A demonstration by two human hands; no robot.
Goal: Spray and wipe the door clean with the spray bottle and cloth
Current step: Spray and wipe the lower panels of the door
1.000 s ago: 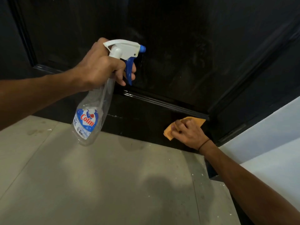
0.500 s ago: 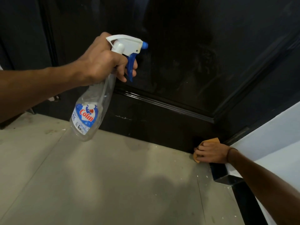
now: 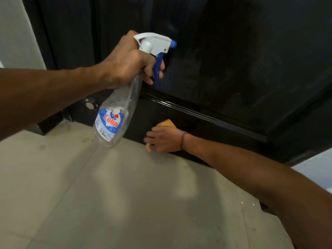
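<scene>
Left hand grips the bottle mid-frame, fingers curled on its trigger. Right hand presses the orange cloth flat against the black door near the floor.

The one readable text was the brand name "Colin", in red letters edged with white, slanting across a blue and white label on the lower part of the clear spray bottle, which hung left of centre in the scene. Below the name, on the label's white lower part, stood a few lines of fine print and small dark marks, too small and blurred to be read.
</scene>
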